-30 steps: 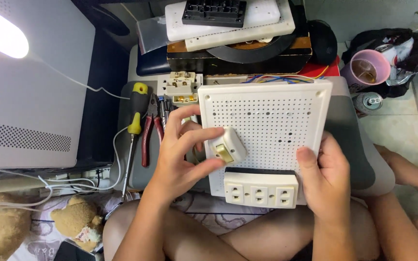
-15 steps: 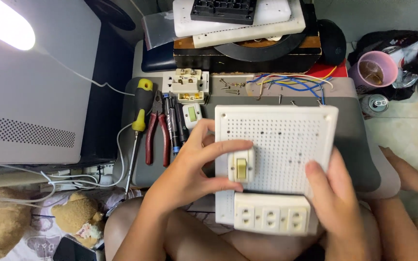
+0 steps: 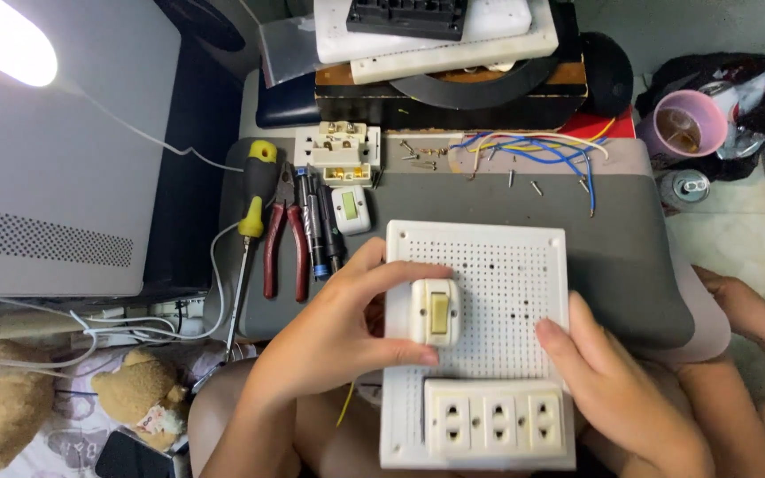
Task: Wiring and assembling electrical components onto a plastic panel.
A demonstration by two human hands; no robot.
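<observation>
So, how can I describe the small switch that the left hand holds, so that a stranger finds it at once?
Find the white perforated board lying on the grey pad. At its left edge, the left hand pinches a small cream switch with one yellowish rocker. Unlike the three-socket strip below it, it has no holes.

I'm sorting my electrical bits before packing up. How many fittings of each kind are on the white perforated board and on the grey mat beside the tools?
Single switches: 2, one held on the perforated board by the left hand, one on the grey mat
Triple outlet strips: 1
Open-backed socket blocks: 1
Total: 4
</observation>
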